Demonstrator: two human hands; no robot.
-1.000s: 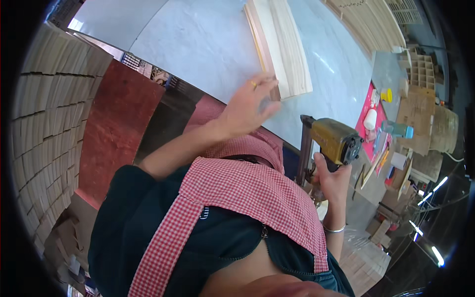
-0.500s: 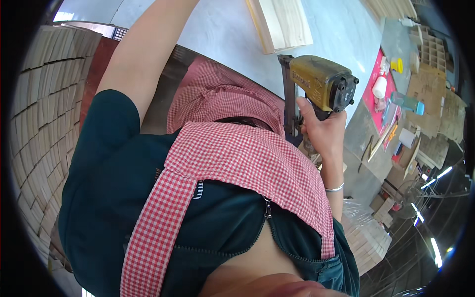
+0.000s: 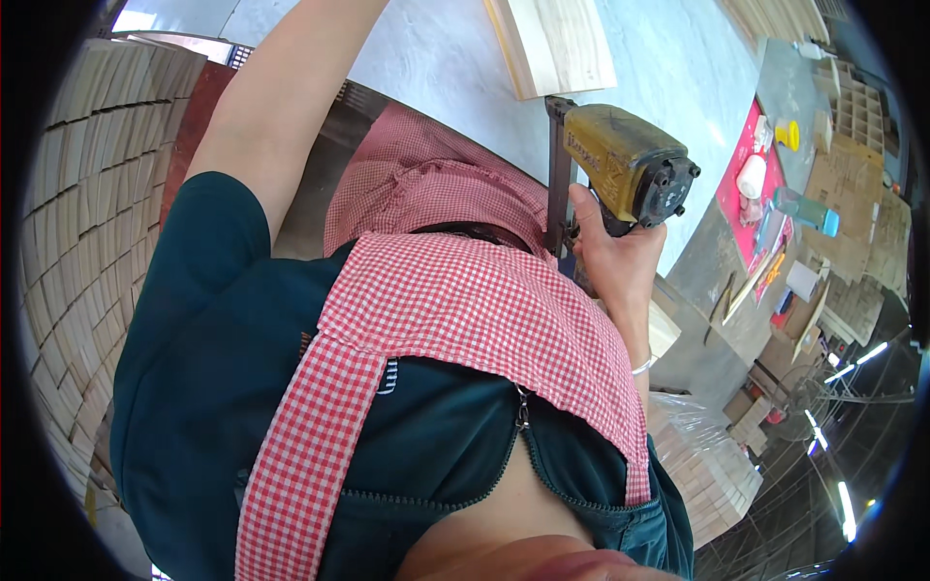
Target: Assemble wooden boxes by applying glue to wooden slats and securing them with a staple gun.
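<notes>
My right hand (image 3: 620, 261) is closed round the grip of a yellow and black nail gun (image 3: 620, 155), thumb along its side. The gun's dark nose and magazine (image 3: 559, 174) point toward a pale wooden piece (image 3: 557, 48) on the white-grey tabletop (image 3: 436, 68), close to its near end. That wooden piece looks like boards set together, and its far end runs out of the picture. My left forearm (image 3: 300, 87) reaches over the table and leaves the picture at the top edge, so the left hand is hidden.
Stacked wooden slats (image 3: 87, 232) rise at the left. At the right a side bench carries a pink sheet (image 3: 731, 194), a white bottle (image 3: 752, 177), a yellow cup (image 3: 788, 136) and a clear bottle with a blue cap (image 3: 809, 211). Wrapped wood (image 3: 697, 455) stands at lower right.
The nail gun in my right hand has shifted slightly left, its nose now beside the near end of the wooden piece. My left arm stays reached out over the table.
</notes>
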